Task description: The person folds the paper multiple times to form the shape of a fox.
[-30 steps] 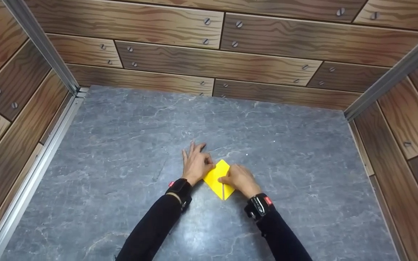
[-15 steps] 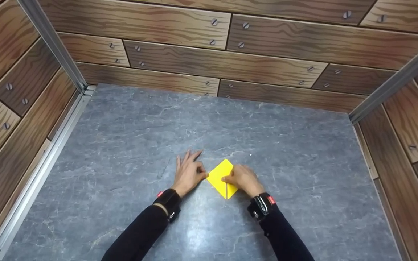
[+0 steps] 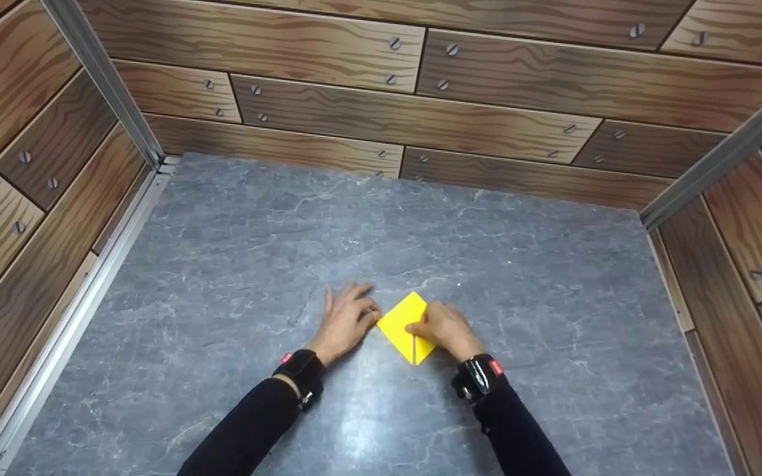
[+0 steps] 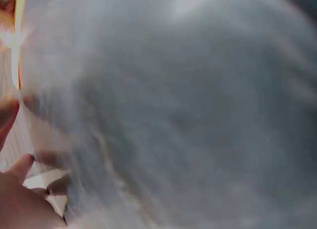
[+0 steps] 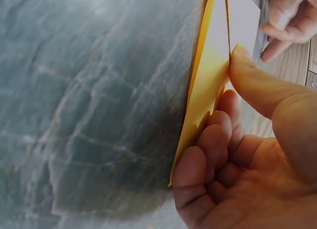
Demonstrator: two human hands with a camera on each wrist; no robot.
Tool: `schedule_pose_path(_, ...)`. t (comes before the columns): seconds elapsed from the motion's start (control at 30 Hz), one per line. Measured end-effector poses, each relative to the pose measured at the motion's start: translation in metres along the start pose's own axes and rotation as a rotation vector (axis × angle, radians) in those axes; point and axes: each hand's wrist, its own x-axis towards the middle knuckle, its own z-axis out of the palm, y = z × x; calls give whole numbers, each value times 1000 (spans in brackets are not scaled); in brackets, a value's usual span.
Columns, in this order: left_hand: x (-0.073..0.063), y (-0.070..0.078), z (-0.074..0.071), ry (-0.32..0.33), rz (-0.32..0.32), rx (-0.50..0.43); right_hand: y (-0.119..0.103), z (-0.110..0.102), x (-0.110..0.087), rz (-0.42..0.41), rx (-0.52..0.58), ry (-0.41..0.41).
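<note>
A yellow sheet of folded paper (image 3: pixel 399 322) lies diamond-shaped on the grey floor panel, two folded flaps meeting along a narrow seam in its lower half. My right hand (image 3: pixel 447 328) grips its right side, thumb on top along the seam. In the right wrist view, the curled fingers sit against the yellow paper's (image 5: pixel 205 90) edge. Beside the left corner is my left hand (image 3: pixel 344 324), thumb and index tips right at that corner, the other fingers loosely spread. The left wrist view shows only a sliver of paper (image 4: pixel 19 41) above the left thumb tip.
A grey marbled surface (image 3: pixel 275 225) spreads around both hands. Wood-patterned walls (image 3: pixel 328 106) enclose it at the back and sides, with a metal rail (image 3: pixel 83 297) along the left edge. Black straps (image 3: pixel 480 377) with small devices circle both wrists.
My left hand first moves left from the paper's upper left edge to its left corner, then its fingers loosen slightly there. The right hand keeps its grip on the paper. The view shifts a little.
</note>
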Motion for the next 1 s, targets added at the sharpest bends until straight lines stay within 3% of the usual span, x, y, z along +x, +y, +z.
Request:
schedule_pose_path(0.17,2,17,5,-67,242,204,0,1,-1,-29,20,13)
schedule_pose_path(0.27,4,25,9,-80,303,309,1,4,0,-59,15,27)
schedule_pose_path(0.6,3,27,16,-94,305,429,8,4,-2,-86,50,59)
schedule_pose_path(0.83,0,30,17,-111,282,434,15,-2,-2,-125,86,49)
schedule_pose_path(1.0,-2,32,19,-113,274,425,17,-1,-1,-102,111,98)
